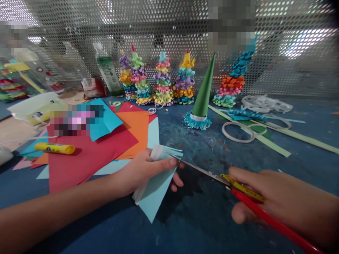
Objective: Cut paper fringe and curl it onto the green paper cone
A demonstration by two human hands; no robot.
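My left hand (159, 169) pinches a folded piece of light blue paper (156, 197) with whitish tape along its edges. The paper's upper end is cut into a fringe of thin strips (172, 151), which sticks out past my thumb. In my right hand (275, 197) is a pair of scissors (206, 171) with red and yellow handles. Their blades point left, and the tips are at the fringe, just beside my left thumb. Beyond my hands stands a green paper cone (203, 91) with a blue fringe around its base.
Several fringed paper cones (162, 83) stand along a perforated metal screen (174, 21). Red paper (92, 155), orange paper (135, 130) and a yellow glue stick (54, 148) lie at left. Tape rolls (237, 132) and pale green strips (275, 146) are at right, a bottle (108, 72) behind.
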